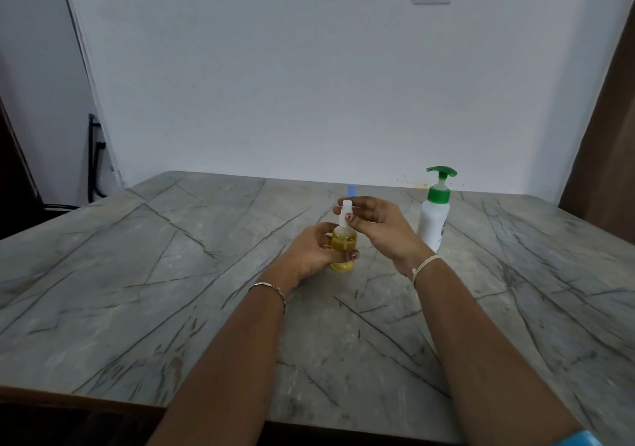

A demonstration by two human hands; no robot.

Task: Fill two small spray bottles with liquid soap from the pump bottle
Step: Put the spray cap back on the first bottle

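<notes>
Nearest the camera, two bare forearms are reaching over the veined grey stone table point(171, 273). The left hand point(311, 251) is wrapping around the small spray bottle point(343, 241), clear plastic full of yellow soap, standing on the table at centre. The right hand point(379, 225) is pinching its white nozzle top point(345, 210), probably screwing it on. At three o'clock, just beside, the white pump bottle point(433, 218) with its green head is standing upright. Next, likely, a firm twist, then the second bottle; a blue object point(351, 190) is peeking out at twelve o'clock.

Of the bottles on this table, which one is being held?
The small spray bottle of yellow liquid, gripped by the left hand. The white pump bottle with the green pump stands untouched.
</notes>
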